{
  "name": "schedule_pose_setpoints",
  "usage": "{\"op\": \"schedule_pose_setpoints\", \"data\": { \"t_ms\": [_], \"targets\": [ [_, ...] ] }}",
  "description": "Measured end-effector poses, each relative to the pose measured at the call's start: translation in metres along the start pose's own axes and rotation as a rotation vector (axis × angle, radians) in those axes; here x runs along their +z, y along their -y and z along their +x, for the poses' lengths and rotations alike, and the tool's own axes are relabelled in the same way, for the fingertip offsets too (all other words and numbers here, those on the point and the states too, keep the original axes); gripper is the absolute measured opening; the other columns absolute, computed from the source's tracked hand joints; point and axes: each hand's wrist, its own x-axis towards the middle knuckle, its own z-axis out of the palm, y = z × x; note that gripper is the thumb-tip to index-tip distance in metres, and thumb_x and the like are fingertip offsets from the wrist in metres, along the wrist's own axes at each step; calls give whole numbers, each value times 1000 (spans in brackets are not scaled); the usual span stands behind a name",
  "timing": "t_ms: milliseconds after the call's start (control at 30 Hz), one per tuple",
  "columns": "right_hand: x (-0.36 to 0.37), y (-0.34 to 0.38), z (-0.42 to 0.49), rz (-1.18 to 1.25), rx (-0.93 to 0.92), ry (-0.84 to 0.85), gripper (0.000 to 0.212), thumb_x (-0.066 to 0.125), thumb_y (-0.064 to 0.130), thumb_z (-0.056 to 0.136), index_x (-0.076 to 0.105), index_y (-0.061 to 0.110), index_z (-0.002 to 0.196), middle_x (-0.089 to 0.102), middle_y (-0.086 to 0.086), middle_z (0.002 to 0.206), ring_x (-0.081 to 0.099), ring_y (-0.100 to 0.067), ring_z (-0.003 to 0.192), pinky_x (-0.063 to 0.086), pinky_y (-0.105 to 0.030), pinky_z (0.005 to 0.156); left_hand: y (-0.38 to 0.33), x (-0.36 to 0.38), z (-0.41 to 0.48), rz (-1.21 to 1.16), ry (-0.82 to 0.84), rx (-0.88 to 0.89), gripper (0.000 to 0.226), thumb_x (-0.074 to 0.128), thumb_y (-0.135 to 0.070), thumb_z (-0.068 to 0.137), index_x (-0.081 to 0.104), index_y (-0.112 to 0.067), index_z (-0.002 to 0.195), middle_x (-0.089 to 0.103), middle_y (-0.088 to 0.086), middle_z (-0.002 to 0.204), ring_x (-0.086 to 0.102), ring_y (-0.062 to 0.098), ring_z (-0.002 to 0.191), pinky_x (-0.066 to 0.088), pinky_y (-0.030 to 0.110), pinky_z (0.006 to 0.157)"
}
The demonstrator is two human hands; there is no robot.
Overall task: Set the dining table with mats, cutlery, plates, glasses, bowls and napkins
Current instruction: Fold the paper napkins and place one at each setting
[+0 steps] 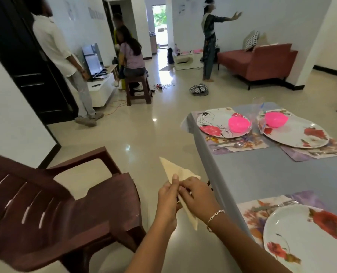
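Observation:
A cream paper napkin (173, 169), folded to a long point, is pinched between my left hand (168, 201) and my right hand (196, 196) over the floor, left of the grey dining table (262, 174). On the table lie three floral mats. The far left mat (236, 143) carries a flowered plate (213, 123), a pink bowl (239, 125) and cutlery (234, 145). The far right plate (295, 133) bears a second pink bowl (276, 119), with a clear glass (258, 107) behind. A near plate (305, 239) sits on its mat beside a fork (282, 204).
A brown plastic chair (55, 209) stands at my left, close to my arms. Beyond are several people, a brown stool (138, 89), a TV unit, cables and a bag (199, 89) on the floor, and a red sofa (262, 62).

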Motion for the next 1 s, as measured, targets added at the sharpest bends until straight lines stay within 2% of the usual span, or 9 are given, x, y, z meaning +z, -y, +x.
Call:
{"op": "schedule_pose_setpoints", "data": {
  "t_ms": [167,233,300,400,500,567,700,833,1000],
  "targets": [
    [-14,-33,70,555,280,-226,21,52,8,91,66,16,78,61,2,67,55,-3,56,46,-16,54,-22,-2,83,-38,203,-34,21,45,-4,96,58,-6,111,72,4,83,69,14,70,56,26,59],
    [-25,-45,104,635,378,-342,22,51,3,90,65,13,76,60,-2,66,53,-8,57,45,-14,51,-34,1,122,20,258,-22,27,45,4,93,57,-7,114,70,5,90,68,15,73,55,25,57],
    [-35,-58,136,682,460,-405,21,53,4,89,65,14,75,59,-7,70,52,-16,66,45,-21,59,-48,5,155,72,306,-24,26,45,5,93,57,-10,111,69,6,93,66,16,76,53,24,55],
    [-43,-77,172,839,597,-281,9,58,16,89,63,9,85,58,-8,78,52,-18,75,45,-27,67,-62,10,200,102,400,-42,26,49,4,91,57,-14,109,68,9,100,65,23,85,53,28,61],
    [-44,-92,192,1008,714,-182,19,59,23,88,63,9,99,62,-3,79,59,-14,72,51,-25,61,-67,20,241,158,465,-62,28,52,3,89,58,-14,110,68,9,99,63,23,86,51,28,63],
    [-45,-102,199,1019,714,-238,18,58,22,89,63,10,100,63,-3,81,60,-15,73,54,-25,60,-65,33,261,172,479,-86,28,51,3,89,59,-13,110,68,7,95,63,21,83,51,27,63],
    [-52,-130,207,827,623,-563,1,58,12,88,59,11,87,59,-6,83,56,-18,77,53,-25,61,-54,70,294,148,540,-161,24,52,2,89,61,-11,107,69,7,93,63,23,82,47,30,69],
    [-71,-166,211,707,616,-569,2,63,12,85,62,14,85,60,-3,88,57,-16,80,53,-30,70,-45,121,318,109,608,-229,25,51,2,89,60,-10,108,69,7,92,64,20,80,53,26,63],
    [-102,-207,217,716,646,-647,15,68,3,79,59,8,69,51,-10,68,48,-20,66,45,-30,62,-41,181,343,134,722,-235,25,51,3,89,61,-7,110,69,11,97,65,22,83,55,29,71]
  ]
}}
